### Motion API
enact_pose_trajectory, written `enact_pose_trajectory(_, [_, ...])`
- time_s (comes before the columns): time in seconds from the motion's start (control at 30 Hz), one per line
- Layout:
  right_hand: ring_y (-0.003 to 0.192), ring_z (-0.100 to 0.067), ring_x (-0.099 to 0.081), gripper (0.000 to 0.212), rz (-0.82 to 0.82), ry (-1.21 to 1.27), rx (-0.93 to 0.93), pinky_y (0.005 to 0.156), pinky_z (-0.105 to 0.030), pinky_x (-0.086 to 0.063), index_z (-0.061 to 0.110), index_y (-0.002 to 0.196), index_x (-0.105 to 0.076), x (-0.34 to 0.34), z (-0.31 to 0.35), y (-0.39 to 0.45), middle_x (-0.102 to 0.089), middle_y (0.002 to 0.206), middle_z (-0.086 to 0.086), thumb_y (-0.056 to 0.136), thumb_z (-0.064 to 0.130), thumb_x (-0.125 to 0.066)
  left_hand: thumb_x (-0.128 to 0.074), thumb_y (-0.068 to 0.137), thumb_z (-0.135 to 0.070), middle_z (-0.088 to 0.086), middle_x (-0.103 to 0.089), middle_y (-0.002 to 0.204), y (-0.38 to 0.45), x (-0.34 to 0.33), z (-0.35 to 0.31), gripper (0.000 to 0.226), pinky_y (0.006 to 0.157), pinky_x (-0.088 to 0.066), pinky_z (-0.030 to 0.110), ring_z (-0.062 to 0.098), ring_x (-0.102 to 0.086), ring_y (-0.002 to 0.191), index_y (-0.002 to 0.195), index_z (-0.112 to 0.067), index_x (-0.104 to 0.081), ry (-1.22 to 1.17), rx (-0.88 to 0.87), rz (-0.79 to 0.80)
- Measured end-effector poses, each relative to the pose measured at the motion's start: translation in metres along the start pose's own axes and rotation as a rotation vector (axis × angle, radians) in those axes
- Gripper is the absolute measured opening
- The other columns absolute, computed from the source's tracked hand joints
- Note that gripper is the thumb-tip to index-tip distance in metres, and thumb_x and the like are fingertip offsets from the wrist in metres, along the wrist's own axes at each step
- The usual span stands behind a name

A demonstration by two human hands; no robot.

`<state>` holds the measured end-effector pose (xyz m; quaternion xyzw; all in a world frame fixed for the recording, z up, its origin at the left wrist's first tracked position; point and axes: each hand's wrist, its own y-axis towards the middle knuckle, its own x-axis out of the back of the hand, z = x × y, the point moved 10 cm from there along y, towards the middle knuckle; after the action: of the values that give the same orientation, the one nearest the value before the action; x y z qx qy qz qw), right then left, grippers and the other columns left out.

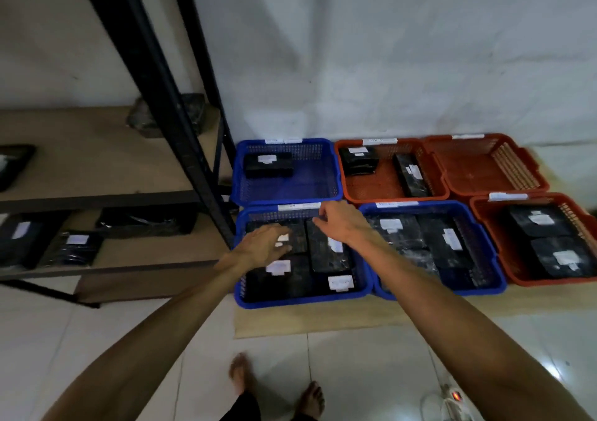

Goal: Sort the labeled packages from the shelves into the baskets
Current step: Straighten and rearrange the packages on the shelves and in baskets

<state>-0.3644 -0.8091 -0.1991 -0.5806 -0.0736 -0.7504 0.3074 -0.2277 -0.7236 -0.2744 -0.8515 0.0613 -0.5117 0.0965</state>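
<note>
While both arms reach over the near blue basket (240, 294), the left hand (263, 242) hangs above a black pack (281, 226) with its fingers (280, 230) spread loose, holding nothing. The right hand (339, 221) is beside it, fingers relaxed and empty, just over a long pack (328, 252). That pack lies flat, its long side running from the front of the basket to the back.

White labels (278, 267) on the black packages and basket rims are too blurred to read
</note>
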Motion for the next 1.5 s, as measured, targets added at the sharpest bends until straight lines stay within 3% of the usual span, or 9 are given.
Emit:
enact_pose_trajectory(0.27, [0.079, -0.016, -0.066, 0.011, -0.177, 0.188, 0.418, 0.071, -0.037, -0.055, 0.022, 0.093, -0.068, 0.071, 0.190, -0.013, -0.072, 0.087, 0.006, 0.091, 0.033, -0.064, -0.069, 0.090, -0.038, -0.005, -0.069, 0.115, -0.112, 0.169, 0.046, 0.043, 0.087, -0.052, 0.022, 0.005, -0.064, 0.100, 0.129, -0.020, -0.063, -0.137, -0.013, -0.257])
enact_pose_trajectory(0.43, [0.078, -0.008, -0.063, 0.010, -0.244, 0.214, 0.607, 0.072, -0.030, -0.053, 0.026, 0.097, -0.068, 0.075, 0.317, -0.034, -0.068, 0.090, 0.010, 0.094, 0.032, -0.061, -0.069, 0.092, -0.033, -0.006, -0.068, 0.117, -0.218, 0.257, 0.158, 0.042, 0.090, -0.053, 0.021, 0.004, -0.065, 0.102, 0.131, -0.020, -0.061, -0.217, 0.150, -0.395])
enact_pose_trajectory(0.63, [0.085, -0.005, -0.058, 0.012, -0.159, 0.177, 0.680, 0.078, -0.027, -0.053, 0.028, 0.105, -0.064, 0.026, 0.474, -0.023, -0.063, 0.097, 0.010, 0.095, 0.034, -0.061, -0.071, 0.091, -0.019, 0.000, -0.068, 0.104, -0.338, 0.311, 0.300, 0.026, 0.077, -0.054, 0.022, 0.003, -0.065, 0.084, 0.116, -0.019, -0.065, -0.269, 0.302, -0.561])
enact_pose_trajectory(0.77, [0.082, -0.007, -0.060, 0.015, -0.139, 0.180, 0.700, 0.070, -0.026, -0.051, 0.028, 0.106, -0.064, -0.007, 0.576, -0.009, -0.064, 0.096, 0.010, 0.093, 0.036, -0.063, -0.072, 0.090, -0.023, -0.002, -0.068, 0.107, -0.399, 0.329, 0.382, 0.029, 0.080, -0.051, 0.014, -0.006, -0.059, 0.085, 0.118, -0.019, -0.066, -0.217, 0.383, -0.564])
enact_pose_trajectory(0.83, [0.078, -0.001, -0.057, 0.019, -0.113, 0.182, 0.710, 0.064, -0.018, -0.042, 0.026, 0.110, -0.065, -0.021, 0.624, -0.004, -0.063, 0.096, 0.010, 0.093, 0.035, -0.064, -0.071, 0.090, -0.029, -0.003, -0.068, 0.111, -0.422, 0.337, 0.422, 0.028, 0.085, -0.055, 0.023, -0.002, -0.062, 0.088, 0.117, -0.025, -0.064, -0.243, 0.437, -0.573])
enact_pose_trajectory(0.9, [0.075, 0.003, -0.055, 0.020, -0.087, 0.191, 0.726, 0.063, -0.017, -0.041, 0.025, 0.111, -0.065, -0.033, 0.662, 0.002, -0.064, 0.096, 0.010, 0.093, 0.033, -0.064, -0.069, 0.091, -0.031, -0.004, -0.068, 0.114, -0.435, 0.347, 0.449, 0.034, 0.089, -0.056, 0.032, 0.007, -0.065, 0.094, 0.125, -0.025, -0.062, -0.267, 0.465, -0.578])
enact_pose_trajectory(1.1, [0.081, -0.006, -0.060, 0.023, -0.052, 0.130, 0.776, 0.073, -0.023, -0.046, 0.020, 0.109, -0.068, -0.051, 0.749, 0.038, -0.070, 0.096, 0.005, 0.092, 0.034, -0.065, -0.068, 0.093, -0.023, -0.005, -0.061, 0.117, -0.426, 0.379, 0.524, 0.041, 0.082, -0.054, 0.024, 0.012, -0.063, 0.099, 0.131, -0.016, -0.058, -0.301, 0.549, -0.448])
enact_pose_trajectory(1.37, [0.081, -0.008, -0.059, 0.016, -0.074, 0.126, 0.750, 0.069, -0.023, -0.044, 0.025, 0.103, -0.064, -0.050, 0.833, 0.135, -0.065, 0.092, 0.010, 0.094, 0.038, -0.060, -0.067, 0.090, -0.046, 0.014, -0.038, 0.154, -0.382, 0.453, 0.654, 0.086, 0.108, -0.042, 0.046, 0.031, -0.045, 0.135, 0.156, -0.016, -0.020, -0.348, 0.775, -0.768])
enact_pose_trajectory(1.5, [0.088, -0.012, -0.064, 0.019, -0.084, 0.153, 0.673, 0.079, -0.035, -0.056, 0.020, 0.101, -0.065, -0.052, 0.858, 0.168, -0.069, 0.095, 0.009, 0.093, 0.037, -0.060, -0.066, 0.087, -0.048, 0.009, -0.034, 0.154, -0.350, 0.470, 0.708, 0.088, 0.094, -0.044, 0.042, 0.034, -0.043, 0.134, 0.156, -0.026, -0.016, -0.410, 0.846, -0.833])
